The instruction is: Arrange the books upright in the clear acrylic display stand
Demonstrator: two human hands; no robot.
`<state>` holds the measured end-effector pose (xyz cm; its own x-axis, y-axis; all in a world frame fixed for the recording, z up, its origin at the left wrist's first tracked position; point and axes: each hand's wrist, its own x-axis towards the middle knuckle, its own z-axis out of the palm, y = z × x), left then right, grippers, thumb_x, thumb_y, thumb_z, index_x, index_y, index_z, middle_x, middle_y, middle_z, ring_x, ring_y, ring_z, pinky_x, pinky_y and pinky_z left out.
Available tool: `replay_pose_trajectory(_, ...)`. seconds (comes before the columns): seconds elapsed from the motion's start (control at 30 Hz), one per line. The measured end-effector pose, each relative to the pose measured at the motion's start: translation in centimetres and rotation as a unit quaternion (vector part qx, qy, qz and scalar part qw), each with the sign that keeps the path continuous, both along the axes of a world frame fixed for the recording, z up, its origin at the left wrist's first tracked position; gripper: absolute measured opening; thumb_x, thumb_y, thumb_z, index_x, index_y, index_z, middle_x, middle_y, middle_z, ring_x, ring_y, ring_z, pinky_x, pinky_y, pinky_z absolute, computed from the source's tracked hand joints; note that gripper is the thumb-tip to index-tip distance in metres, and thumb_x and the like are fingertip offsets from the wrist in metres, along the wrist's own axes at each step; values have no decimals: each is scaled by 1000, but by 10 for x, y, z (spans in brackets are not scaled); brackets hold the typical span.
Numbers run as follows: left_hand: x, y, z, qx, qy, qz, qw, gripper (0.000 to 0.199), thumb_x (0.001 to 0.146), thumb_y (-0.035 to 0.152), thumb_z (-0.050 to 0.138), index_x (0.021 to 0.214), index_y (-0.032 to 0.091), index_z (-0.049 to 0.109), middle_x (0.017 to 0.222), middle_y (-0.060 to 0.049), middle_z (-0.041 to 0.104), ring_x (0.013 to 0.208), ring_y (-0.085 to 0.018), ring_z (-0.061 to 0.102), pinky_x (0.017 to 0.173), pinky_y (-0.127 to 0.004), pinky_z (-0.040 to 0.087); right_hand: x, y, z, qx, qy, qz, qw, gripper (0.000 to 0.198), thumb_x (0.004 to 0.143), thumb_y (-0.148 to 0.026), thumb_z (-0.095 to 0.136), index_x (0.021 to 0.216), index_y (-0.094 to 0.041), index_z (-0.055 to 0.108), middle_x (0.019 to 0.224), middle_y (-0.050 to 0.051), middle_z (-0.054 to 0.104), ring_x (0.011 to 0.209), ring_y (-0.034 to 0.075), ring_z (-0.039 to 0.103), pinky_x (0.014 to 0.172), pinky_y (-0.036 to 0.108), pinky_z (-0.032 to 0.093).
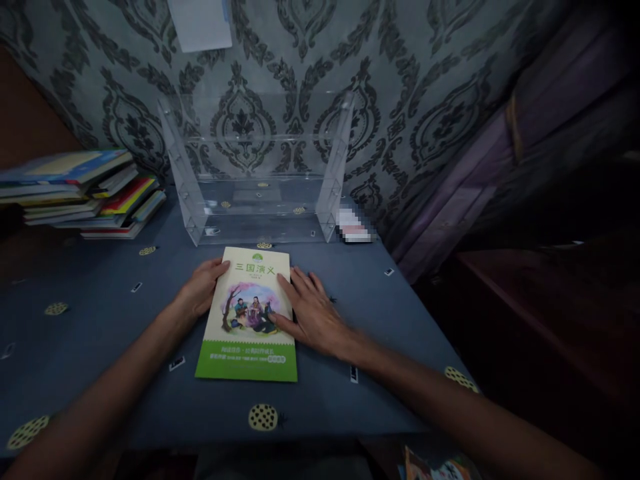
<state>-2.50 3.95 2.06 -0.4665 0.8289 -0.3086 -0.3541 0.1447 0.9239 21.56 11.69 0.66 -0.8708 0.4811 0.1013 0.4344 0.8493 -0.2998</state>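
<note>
A paperback book (245,357) with a cream and green cover lies front up on the blue tablecloth, showing a picture of seated figures under a pink tree. My left hand (203,287) holds its left edge, thumb on the cover and the other fingers curled at the side, partly hidden. Over the right edge rests my right hand (313,310), fingers spread: thumb and index finger touch the cover while the others reach past the edge. Behind the book stands a clear plastic rack (333,180) with tiered shelves.
Several books are stacked unevenly (95,190) at the back left. A small blurred item (356,227) lies right of the rack. The table's right edge (425,300) drops off beside a purple curtain (450,180). A colourful packet (433,467) shows below the front edge.
</note>
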Motion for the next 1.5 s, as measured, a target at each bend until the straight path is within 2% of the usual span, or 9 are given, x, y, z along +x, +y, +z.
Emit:
replay_pose_trajectory(0.23,12,-2,13,-27,-59,75,995,6,92,16,62,95,13,66,86,-12,80,87,-27,78,86,-42,65,3,8,-7,-143,126,-1,982,82,95,-58,56,161,-17,29,164,22,34,153,38,32,121,63,30)
replay_pose_trajectory(0.33,11,-1,16,3,-64,93,994,7,89,15,64,95,12,67,87,-13,80,90,-29,78,88,-42,65,-1,11,-7,-328,246,-43,911,93,90,-57,65,162,-20,22,144,19,60,127,33,61,103,53,52)
replay_pose_trajectory(0.4,11,-1,17,29,-71,106,991,6,88,14,65,93,11,68,87,-13,80,89,-28,78,88,-41,65,-5,13,-5,-465,267,-49,843,86,87,-57,70,156,-18,36,118,14,73,97,24,72,79,38,59)
replay_pose_trajectory(0.5,12,-3,18,59,-92,105,988,7,88,13,65,94,10,69,89,-14,80,86,-28,79,89,-41,64,-7,15,-1,-590,245,-24,769,62,81,-57,77,125,-16,66,88,6,76,64,12,63,47,19,44)
replay_pose_trajectory(0.57,12,-5,19,66,-103,96,988,10,89,14,66,97,10,70,92,-13,81,87,-27,79,90,-41,64,-7,16,2,-630,255,-15,734,53,76,-56,82,108,-15,70,77,2,73,54,8,56,39,16,36)
replay_pose_trajectory(0.87,30,-17,28,24,-163,2,986,42,97,28,61,133,7,61,113,-18,78,99,-30,77,96,-41,61,-7,17,8,-716,325,-47,616,44,64,-44,94,86,-15,69,63,-6,62,44,2,44,31,13,21)
replay_pose_trajectory(1.07,34,-27,12,-19,-166,-141,976,66,74,32,86,131,6,64,101,-19,80,87,-35,78,79,-43,64,-7,23,11,-728,370,-107,566,51,52,-39,100,86,-15,71,68,-4,65,45,0,44,32,12,14)
replay_pose_trajectory(1.23,32,-29,1,9,-171,-193,966,61,65,38,92,114,8,72,100,-19,80,84,-34,78,79,-41,63,-6,28,8,-734,382,-110,550,49,54,-38,99,87,-14,72,70,-3,67,45,0,44,32,12,12)
replay_pose_trajectory(1.5,33,-30,2,43,-135,-205,969,88,56,42,97,132,11,65,97,-16,81,86,-33,78,78,-38,62,-5,28,10,-741,372,-73,554,46,58,-36,98,91,-15,74,75,0,69,46,0,45,33,13,13)
